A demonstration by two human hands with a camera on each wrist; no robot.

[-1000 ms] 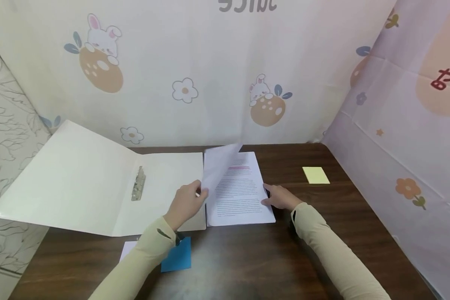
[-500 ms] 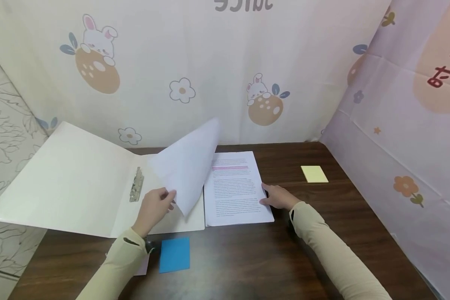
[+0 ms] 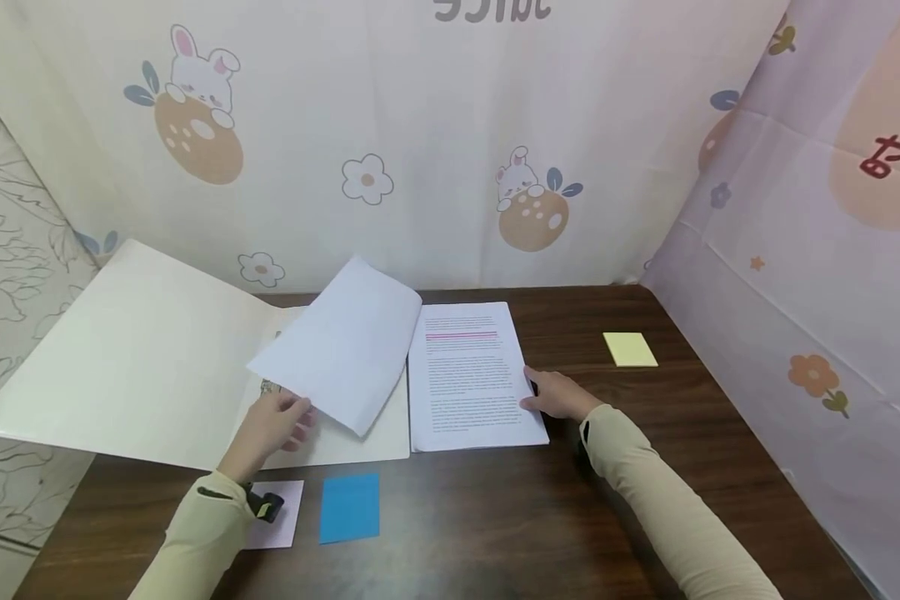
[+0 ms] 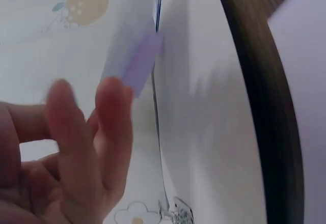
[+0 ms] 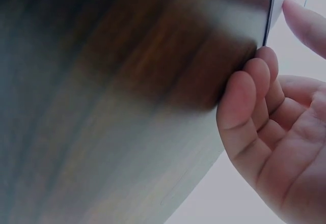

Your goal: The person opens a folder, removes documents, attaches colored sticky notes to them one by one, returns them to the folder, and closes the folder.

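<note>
Against its lower edge in the head view, my left hand (image 3: 273, 427) holds a raised, bent white sheet (image 3: 345, 342) by the thumb and fingertips. The sheet arches over the inside of an open white binder (image 3: 142, 358) and partly covers its metal clip (image 3: 270, 387). In the left wrist view the fingers (image 4: 114, 117) are bent, with the pinch partly hidden. Beside the binder lies a stack of printed paper (image 3: 465, 375), a pink line across its top page. My right hand (image 3: 562, 393) grips the stack's right edge; in the right wrist view its fingers (image 5: 239, 107) curl against that edge.
A blue sticky note (image 3: 350, 508) and a lilac one (image 3: 285, 517) lie on the dark wooden table (image 3: 465, 525) in front of the binder. Farther right is a yellow note (image 3: 630, 349). A printed curtain (image 3: 420, 100) closes off the back and right.
My left hand has moved left, turning the sheet off the printed stack and over the binder. The lilac note shows more now. My right hand has stayed at the stack's edge.
</note>
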